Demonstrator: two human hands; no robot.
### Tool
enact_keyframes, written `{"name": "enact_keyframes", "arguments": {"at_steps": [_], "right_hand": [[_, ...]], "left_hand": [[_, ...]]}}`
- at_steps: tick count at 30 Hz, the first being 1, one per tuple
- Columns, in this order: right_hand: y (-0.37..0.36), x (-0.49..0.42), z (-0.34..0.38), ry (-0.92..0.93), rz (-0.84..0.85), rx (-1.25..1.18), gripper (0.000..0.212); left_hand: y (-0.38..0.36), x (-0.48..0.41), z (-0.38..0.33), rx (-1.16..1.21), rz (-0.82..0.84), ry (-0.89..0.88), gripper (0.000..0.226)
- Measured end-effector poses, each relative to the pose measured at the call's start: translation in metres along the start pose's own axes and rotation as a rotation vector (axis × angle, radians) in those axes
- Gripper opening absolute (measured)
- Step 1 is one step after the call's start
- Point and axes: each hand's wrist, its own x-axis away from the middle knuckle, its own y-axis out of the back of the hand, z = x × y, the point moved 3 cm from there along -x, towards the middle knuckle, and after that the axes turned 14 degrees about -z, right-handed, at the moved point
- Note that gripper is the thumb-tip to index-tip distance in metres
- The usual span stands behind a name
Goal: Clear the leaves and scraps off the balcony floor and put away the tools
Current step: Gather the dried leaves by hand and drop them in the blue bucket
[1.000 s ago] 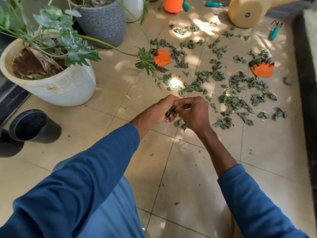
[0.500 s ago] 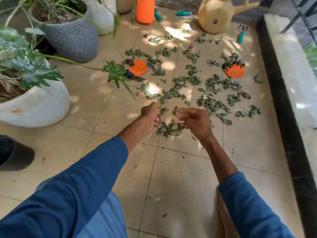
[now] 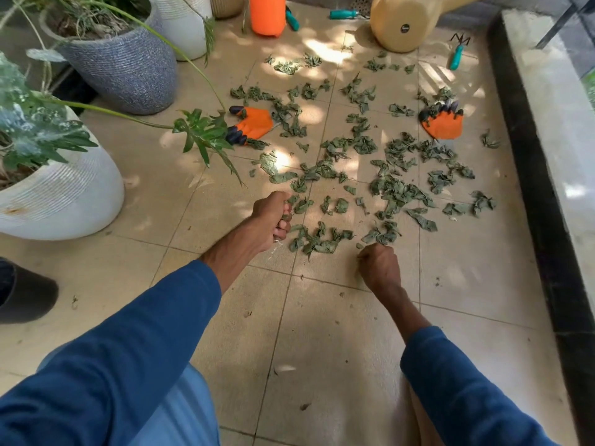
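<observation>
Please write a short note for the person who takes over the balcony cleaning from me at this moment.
Left hand grips a bunch of torn green leaf pieces.
Right hand: fingers curled low at the beige tiled floor; whether they hold anything is hidden.
Most pieces lie scattered ahead.
Orange claw-tipped glove by the plants, orange claw-tipped glove by the ledge, teal-handled hand rake and tan plastic watering can are not put away.
Done: one handful gathered.
Left: nearly all leaves, all tools.
</observation>
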Motion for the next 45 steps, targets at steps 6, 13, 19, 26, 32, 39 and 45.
{"name": "enact_keyframes", "arguments": {"at_steps": [6, 13, 19, 26, 32, 39, 45], "right_hand": [[0.006, -0.023, -0.004, 0.128, -0.056, -0.129, 0.008], [-0.005, -0.013, 0.013, 0.189, -0.027, -0.016, 0.024], [0.005, -0.027, 0.014, 0.020, 0.031, -0.262, 0.026], [0.010, -0.038, 0.046, 0.346, 0.052, -0.147, 0.048], [-0.019, -0.035, 0.031, 0.356, 0.097, 0.017, 0.015], [0.004, -0.035, 0.028, 0.208, 0.015, -0.070, 0.010], [0.013, -0.039, 0.058, 0.052, 0.185, -0.269, 0.031]], "left_hand": [[-0.002, 0.002, -0.002, -0.007, 0.011, -0.003, 0.037], [-0.003, 0.005, -0.004, -0.013, 0.021, 0.001, 0.037], [-0.002, 0.008, -0.007, -0.006, 0.026, 0.002, 0.036], [0.005, 0.012, -0.010, -0.001, 0.018, -0.001, 0.038], [0.008, 0.015, -0.012, 0.010, 0.022, 0.004, 0.036], [0.014, 0.019, -0.014, 0.019, 0.031, -0.002, 0.037], [0.023, 0.018, -0.015, 0.025, 0.035, 0.002, 0.038]]}}
